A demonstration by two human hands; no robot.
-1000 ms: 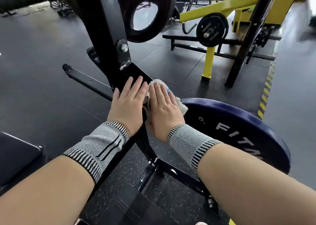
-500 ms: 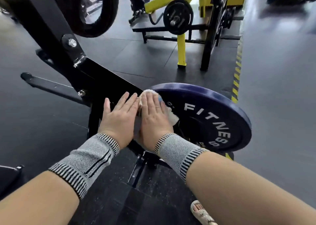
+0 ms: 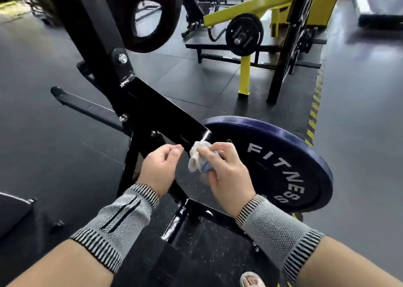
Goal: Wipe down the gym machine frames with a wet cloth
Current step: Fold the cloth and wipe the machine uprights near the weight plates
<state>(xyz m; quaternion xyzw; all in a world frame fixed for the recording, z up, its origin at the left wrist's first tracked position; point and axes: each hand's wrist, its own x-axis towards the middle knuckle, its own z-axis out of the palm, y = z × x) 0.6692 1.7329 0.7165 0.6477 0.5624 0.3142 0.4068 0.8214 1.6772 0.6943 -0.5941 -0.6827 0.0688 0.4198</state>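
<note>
My right hand (image 3: 226,171) bunches the crumpled white-and-blue cloth (image 3: 199,161) mid-frame; left hand (image 3: 160,166) curled, holding nothing; the black steel frame bar (image 3: 161,114) slants up-left (right's nearer).

A blue plate (image 3: 281,155) marked FITNESS lies flat; a yellow machine (image 3: 246,18) stands beyond on the dark floor (image 3: 43,144)

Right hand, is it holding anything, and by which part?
The right hand grips the bunched white-and-blue cloth around its middle, fingers curled over it, one end poking out toward the black frame bar. The left hand holds nothing.
</note>
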